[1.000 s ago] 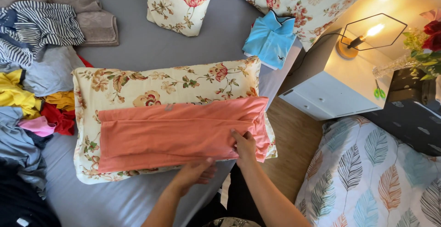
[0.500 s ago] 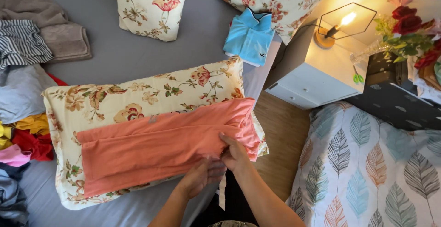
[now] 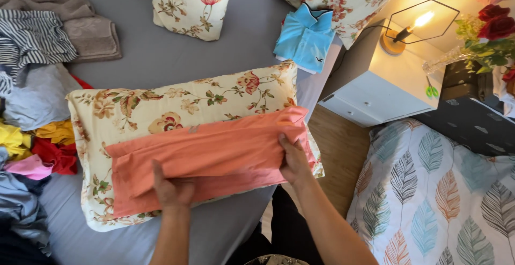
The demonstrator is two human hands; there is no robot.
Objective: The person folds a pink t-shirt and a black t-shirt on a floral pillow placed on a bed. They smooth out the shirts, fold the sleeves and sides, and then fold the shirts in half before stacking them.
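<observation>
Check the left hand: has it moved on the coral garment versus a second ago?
Yes. The left hand has slid leftward along the coral garment, away from the right hand, and now sits nearer the middle of the floral pillow.

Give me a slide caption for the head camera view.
Both hands, left hand and right hand, grip a salmon-orange cloth garment on a floral pillow.

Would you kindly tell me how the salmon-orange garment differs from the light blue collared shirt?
The salmon-orange garment lies half-folded on the floral pillow, under both hands; the light blue collared shirt sits untouched on the grey bed sheet, already a compact square. The orange one covers far more area. Both are plain-coloured.
</observation>
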